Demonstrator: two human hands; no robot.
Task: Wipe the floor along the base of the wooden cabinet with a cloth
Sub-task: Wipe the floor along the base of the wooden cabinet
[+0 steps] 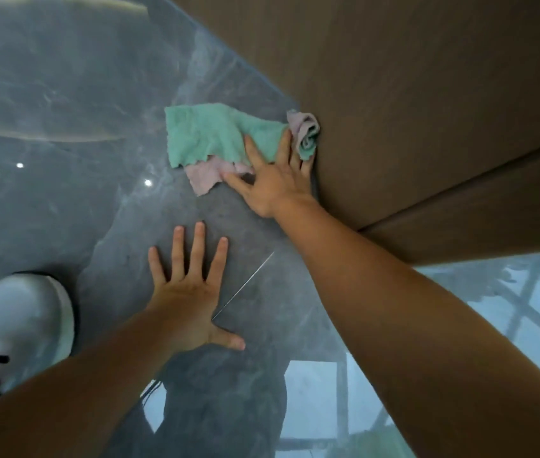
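A green and pale pink cloth [209, 137] lies spread on the glossy grey floor [80, 94], its right end bunched against the base of the brown wooden cabinet [410, 94]. My right hand [275, 180] presses flat on the cloth's near edge with fingers spread, right beside the cabinet base. Nearer to me, my left hand [192, 285] rests palm down on the bare floor, fingers apart and holding nothing.
A white shoe [24, 322] stands on the floor at the lower left. The cabinet face fills the upper right, with a seam between two panels [460, 183]. The polished floor mirrors a window frame at the lower right [460, 325] and ceiling lights.
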